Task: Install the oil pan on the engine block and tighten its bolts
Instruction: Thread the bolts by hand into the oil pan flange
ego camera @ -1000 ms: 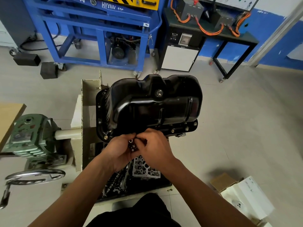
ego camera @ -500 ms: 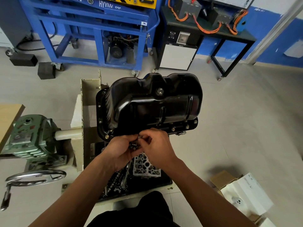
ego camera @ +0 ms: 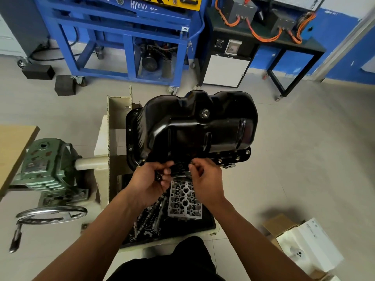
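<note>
While our left hand [ego camera: 150, 180] cups spare bolts [ego camera: 159, 177], our right hand [ego camera: 206, 179] pinches a bolt [ego camera: 190, 163], bound next, we judge, for the oil pan [ego camera: 198, 128] flange.

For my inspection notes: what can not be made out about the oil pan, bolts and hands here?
Head view:
engine block: hidden beneath the oil pan
small dark parts in the left hand: covered by fingers
item pinched by the right hand: too small
far flange: hidden behind the pan
</note>
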Demonstrator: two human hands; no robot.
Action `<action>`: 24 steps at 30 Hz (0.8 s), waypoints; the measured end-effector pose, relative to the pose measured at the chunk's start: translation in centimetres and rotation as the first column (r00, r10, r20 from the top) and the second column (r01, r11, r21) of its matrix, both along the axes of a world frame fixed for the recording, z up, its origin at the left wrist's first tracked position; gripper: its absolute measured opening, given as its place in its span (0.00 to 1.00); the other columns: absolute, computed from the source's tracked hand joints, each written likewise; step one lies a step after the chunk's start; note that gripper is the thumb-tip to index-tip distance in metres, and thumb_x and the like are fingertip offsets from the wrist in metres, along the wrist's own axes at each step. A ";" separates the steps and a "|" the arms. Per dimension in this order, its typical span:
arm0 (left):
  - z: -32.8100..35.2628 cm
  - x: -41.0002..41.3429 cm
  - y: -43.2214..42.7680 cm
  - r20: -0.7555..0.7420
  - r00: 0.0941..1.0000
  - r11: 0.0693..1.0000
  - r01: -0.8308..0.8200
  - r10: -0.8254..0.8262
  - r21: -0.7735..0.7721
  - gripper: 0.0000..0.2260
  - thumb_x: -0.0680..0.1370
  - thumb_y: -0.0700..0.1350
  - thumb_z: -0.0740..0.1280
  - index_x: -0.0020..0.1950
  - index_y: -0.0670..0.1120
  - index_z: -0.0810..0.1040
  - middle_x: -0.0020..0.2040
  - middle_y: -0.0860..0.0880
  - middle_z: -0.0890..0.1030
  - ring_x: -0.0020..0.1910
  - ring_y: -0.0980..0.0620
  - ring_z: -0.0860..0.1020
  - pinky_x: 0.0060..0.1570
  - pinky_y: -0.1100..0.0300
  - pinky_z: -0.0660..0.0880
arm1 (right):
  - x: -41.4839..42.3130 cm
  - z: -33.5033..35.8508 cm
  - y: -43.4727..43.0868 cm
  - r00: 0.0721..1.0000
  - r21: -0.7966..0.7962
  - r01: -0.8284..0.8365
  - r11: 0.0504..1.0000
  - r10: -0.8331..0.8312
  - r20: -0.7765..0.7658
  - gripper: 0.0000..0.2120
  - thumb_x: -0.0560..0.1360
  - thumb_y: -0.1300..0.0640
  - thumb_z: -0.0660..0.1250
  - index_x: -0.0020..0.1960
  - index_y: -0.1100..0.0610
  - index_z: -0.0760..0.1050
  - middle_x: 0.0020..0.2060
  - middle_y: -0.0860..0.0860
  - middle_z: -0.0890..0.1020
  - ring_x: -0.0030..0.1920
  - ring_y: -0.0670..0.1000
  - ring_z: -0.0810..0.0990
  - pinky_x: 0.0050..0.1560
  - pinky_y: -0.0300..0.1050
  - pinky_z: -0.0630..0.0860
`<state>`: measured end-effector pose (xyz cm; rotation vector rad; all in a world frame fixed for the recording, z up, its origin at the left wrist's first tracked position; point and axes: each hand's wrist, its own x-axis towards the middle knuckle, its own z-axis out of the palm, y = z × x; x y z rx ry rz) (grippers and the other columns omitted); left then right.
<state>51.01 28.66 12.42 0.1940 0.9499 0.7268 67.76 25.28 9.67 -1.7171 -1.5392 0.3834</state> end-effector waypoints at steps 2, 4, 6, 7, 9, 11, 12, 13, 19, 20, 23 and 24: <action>-0.2 -0.1 0.1 -0.010 1.000 1.000 0.015 -0.015 0.008 0.11 0.82 0.39 0.55 0.50 0.41 0.77 0.29 0.52 0.64 0.24 0.57 0.62 0.18 0.66 0.59 | -0.2 -0.3 0.1 1.000 0.004 -0.001 1.000 0.001 -0.003 0.03 0.77 0.62 0.70 0.49 0.59 0.82 0.39 0.50 0.80 0.39 0.50 0.79 0.42 0.51 0.78; -0.4 0.0 0.1 -0.049 0.998 0.999 0.028 -0.026 0.022 0.12 0.83 0.39 0.55 0.50 0.41 0.77 0.28 0.53 0.61 0.23 0.57 0.60 0.16 0.66 0.57 | -0.7 -0.3 0.2 1.000 0.001 -0.019 1.000 0.019 -0.012 0.03 0.78 0.62 0.70 0.49 0.59 0.82 0.39 0.49 0.80 0.38 0.48 0.78 0.41 0.49 0.77; -0.6 0.0 0.1 -0.106 0.994 0.999 0.027 -0.022 0.046 0.12 0.83 0.39 0.55 0.51 0.41 0.78 0.28 0.53 0.60 0.22 0.57 0.59 0.16 0.66 0.56 | -1.2 -0.2 0.3 0.999 -0.008 -0.046 0.999 0.046 -0.008 0.03 0.78 0.60 0.69 0.50 0.58 0.82 0.40 0.50 0.80 0.38 0.47 0.78 0.40 0.45 0.77; -0.7 0.1 0.0 -0.132 0.991 0.998 0.022 -0.014 0.057 0.12 0.83 0.39 0.55 0.52 0.40 0.78 0.27 0.53 0.61 0.22 0.57 0.59 0.16 0.66 0.56 | -1.5 -0.2 0.3 0.998 -0.011 -0.059 0.998 0.059 0.001 0.04 0.78 0.60 0.69 0.50 0.58 0.82 0.41 0.50 0.81 0.39 0.48 0.78 0.40 0.44 0.76; -0.7 0.3 0.0 -0.167 0.986 0.997 0.007 0.005 0.075 0.11 0.82 0.38 0.56 0.53 0.40 0.78 0.27 0.53 0.61 0.21 0.57 0.59 0.17 0.65 0.56 | -2.1 -0.2 0.3 0.997 -0.026 -0.077 0.997 0.078 0.022 0.05 0.78 0.59 0.69 0.51 0.59 0.82 0.41 0.52 0.81 0.40 0.49 0.79 0.41 0.46 0.77; -0.7 0.5 0.0 -0.183 0.983 0.996 -0.001 0.017 0.088 0.11 0.82 0.38 0.56 0.52 0.40 0.78 0.26 0.53 0.62 0.21 0.57 0.60 0.17 0.65 0.56 | -2.5 -0.1 0.4 0.997 -0.051 -0.070 0.996 0.072 0.033 0.05 0.78 0.59 0.69 0.49 0.59 0.82 0.40 0.52 0.81 0.39 0.50 0.78 0.39 0.48 0.77; -0.7 0.5 0.0 -0.185 0.983 0.996 -0.003 0.020 0.092 0.11 0.82 0.38 0.56 0.52 0.40 0.78 0.26 0.53 0.62 0.22 0.57 0.60 0.17 0.65 0.56 | -2.6 0.1 0.5 0.997 -0.063 -0.060 0.996 0.062 0.036 0.05 0.78 0.59 0.68 0.47 0.59 0.81 0.38 0.52 0.80 0.37 0.51 0.77 0.38 0.49 0.76; -0.8 0.4 0.0 -0.183 0.983 0.996 -0.006 0.024 0.094 0.11 0.82 0.38 0.56 0.52 0.40 0.78 0.27 0.53 0.61 0.22 0.57 0.60 0.17 0.65 0.56 | -2.7 0.2 0.7 0.998 -0.072 -0.051 0.996 0.054 0.039 0.05 0.78 0.59 0.68 0.45 0.59 0.80 0.37 0.52 0.80 0.36 0.51 0.77 0.37 0.49 0.76; -1.5 0.1 0.1 -0.157 0.987 0.996 -0.006 0.021 0.093 0.12 0.82 0.38 0.56 0.55 0.39 0.79 0.27 0.53 0.62 0.22 0.57 0.60 0.18 0.65 0.57 | -3.0 0.8 0.8 0.998 -0.099 -0.023 0.995 0.030 0.063 0.08 0.78 0.62 0.67 0.41 0.61 0.78 0.34 0.53 0.78 0.34 0.52 0.76 0.34 0.47 0.74; -1.5 0.1 0.1 -0.155 0.988 0.996 -0.007 0.022 0.094 0.12 0.82 0.38 0.56 0.55 0.39 0.79 0.27 0.53 0.62 0.23 0.57 0.60 0.18 0.65 0.57 | -2.9 0.8 0.7 0.997 -0.105 -0.024 0.994 0.031 0.064 0.08 0.78 0.62 0.67 0.41 0.62 0.78 0.34 0.53 0.78 0.34 0.52 0.76 0.35 0.48 0.75; -1.5 0.2 0.2 -0.153 0.988 0.996 -0.006 0.020 0.093 0.12 0.82 0.39 0.56 0.54 0.39 0.79 0.27 0.53 0.62 0.22 0.57 0.60 0.17 0.65 0.57 | -2.7 0.7 0.7 0.997 -0.128 -0.030 0.991 0.038 0.062 0.08 0.78 0.61 0.67 0.41 0.62 0.78 0.34 0.53 0.78 0.34 0.51 0.76 0.35 0.47 0.74; -1.5 0.2 0.3 -0.151 0.988 0.996 -0.006 0.019 0.089 0.12 0.82 0.38 0.56 0.54 0.39 0.79 0.27 0.53 0.62 0.22 0.57 0.60 0.17 0.65 0.57 | -2.7 0.7 0.8 0.997 -0.137 -0.030 0.990 0.039 0.061 0.08 0.78 0.61 0.67 0.41 0.61 0.78 0.34 0.52 0.78 0.34 0.51 0.75 0.34 0.46 0.73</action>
